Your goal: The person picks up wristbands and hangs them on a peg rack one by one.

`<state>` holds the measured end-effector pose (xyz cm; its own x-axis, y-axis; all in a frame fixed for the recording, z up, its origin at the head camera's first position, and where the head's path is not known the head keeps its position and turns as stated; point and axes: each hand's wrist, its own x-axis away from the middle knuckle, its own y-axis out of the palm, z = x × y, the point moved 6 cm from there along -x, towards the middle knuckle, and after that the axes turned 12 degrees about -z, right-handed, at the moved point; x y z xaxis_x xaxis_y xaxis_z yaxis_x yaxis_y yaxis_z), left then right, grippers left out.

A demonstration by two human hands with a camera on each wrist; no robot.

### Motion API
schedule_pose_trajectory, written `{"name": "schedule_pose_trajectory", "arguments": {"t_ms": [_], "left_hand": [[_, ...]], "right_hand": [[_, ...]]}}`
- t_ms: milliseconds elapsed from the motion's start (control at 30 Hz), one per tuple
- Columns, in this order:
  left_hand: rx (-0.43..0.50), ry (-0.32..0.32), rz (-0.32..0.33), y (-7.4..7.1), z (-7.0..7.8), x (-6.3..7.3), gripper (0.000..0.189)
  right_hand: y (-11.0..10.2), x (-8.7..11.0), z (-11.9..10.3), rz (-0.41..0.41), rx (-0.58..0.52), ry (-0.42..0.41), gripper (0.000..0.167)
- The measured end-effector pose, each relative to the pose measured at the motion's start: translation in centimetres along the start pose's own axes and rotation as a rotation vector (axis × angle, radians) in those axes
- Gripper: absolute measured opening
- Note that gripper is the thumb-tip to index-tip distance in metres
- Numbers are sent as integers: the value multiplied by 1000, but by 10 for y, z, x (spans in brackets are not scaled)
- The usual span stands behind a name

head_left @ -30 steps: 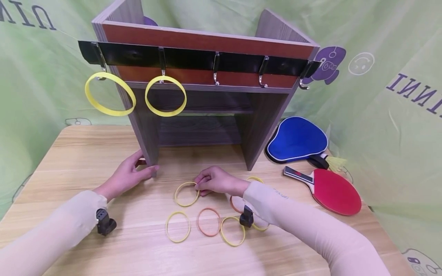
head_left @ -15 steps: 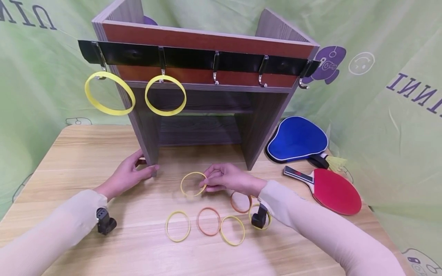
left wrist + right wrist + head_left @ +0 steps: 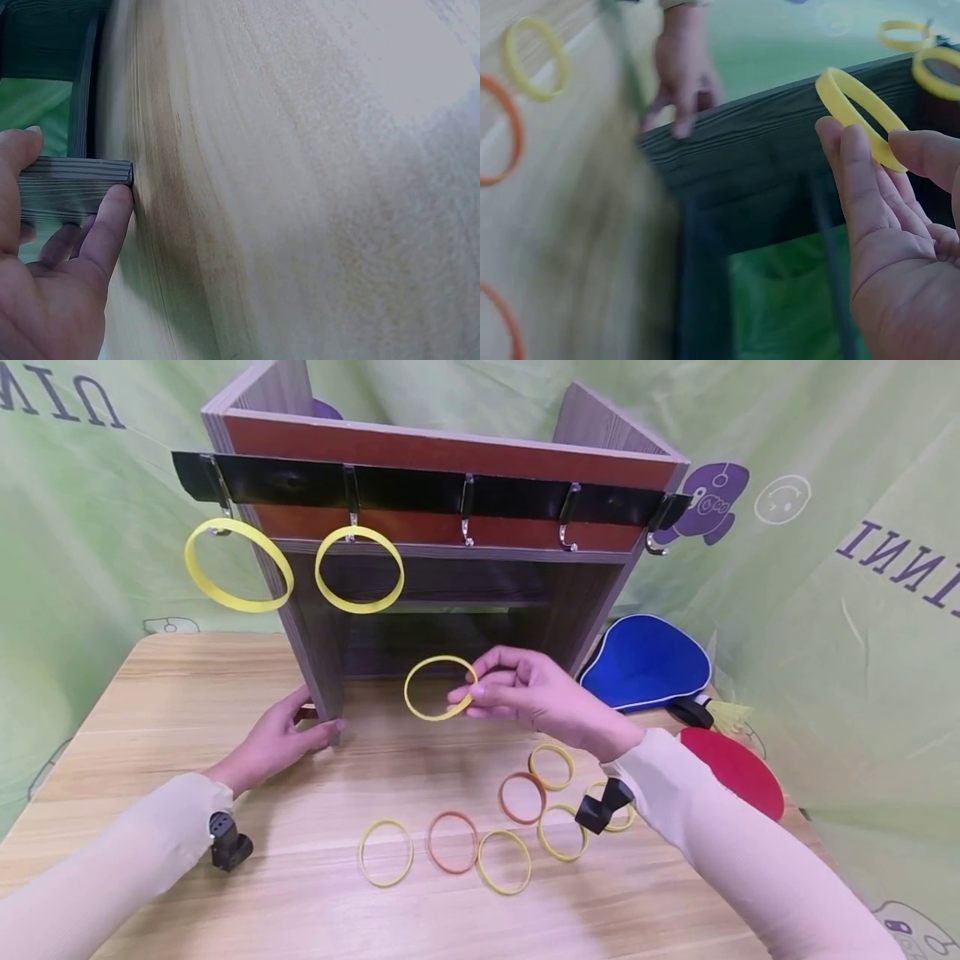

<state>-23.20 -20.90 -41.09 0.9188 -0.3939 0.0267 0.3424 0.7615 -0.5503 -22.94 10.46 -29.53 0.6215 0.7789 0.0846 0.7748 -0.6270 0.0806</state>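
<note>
My right hand (image 3: 528,693) pinches a yellow ring (image 3: 435,718) between thumb and fingertips, in the air before the shelf's opening. In the right wrist view the same yellow ring (image 3: 829,90) stands tilted on the fingertips. My left hand (image 3: 273,739) holds the lower front edge of the grey wooden shelf's left side panel (image 3: 322,693). The left wrist view has thumb and fingers on opposite sides of that panel (image 3: 75,176). Two yellow rings, the first (image 3: 251,605) and second (image 3: 360,607), hang from the two leftmost hooks of a black hook rail (image 3: 420,489).
Three hooks to the right carry no ring. Several rings lie on the table (image 3: 285,893), among them an orange ring (image 3: 432,852) and a yellow ring (image 3: 362,860). At the right are a blue paddle case (image 3: 648,660), a red table tennis paddle (image 3: 738,772) and a shuttlecock (image 3: 726,714).
My right hand has lifted the yellow ring off the table, up and slightly right. Rings beneath the right forearm have come into view. The left hand stays at the panel.
</note>
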Motion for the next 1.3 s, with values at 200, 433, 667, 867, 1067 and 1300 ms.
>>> {"name": "schedule_pose_trajectory", "arguments": {"t_ms": [200,433,667,867,1067,1300], "left_hand": [[17,-15,-9,1,1,1,55],[24,1,-14,1,1,1,57],[7,5,-5,-4,1,1,55],[23,4,-14,1,0,1,58],[14,11,0,1,0,0,52],[8,6,-3,0,0,0,55]], "right_hand": [[4,8,-32,30,0,-88,16],[12,13,-61,96,-63,-260,14],[18,13,-81,156,-136,-411,19],[15,13,-84,239,-179,-460,17],[11,11,-78,286,-192,-436,17],[6,9,-71,285,-196,-394,18]]}}
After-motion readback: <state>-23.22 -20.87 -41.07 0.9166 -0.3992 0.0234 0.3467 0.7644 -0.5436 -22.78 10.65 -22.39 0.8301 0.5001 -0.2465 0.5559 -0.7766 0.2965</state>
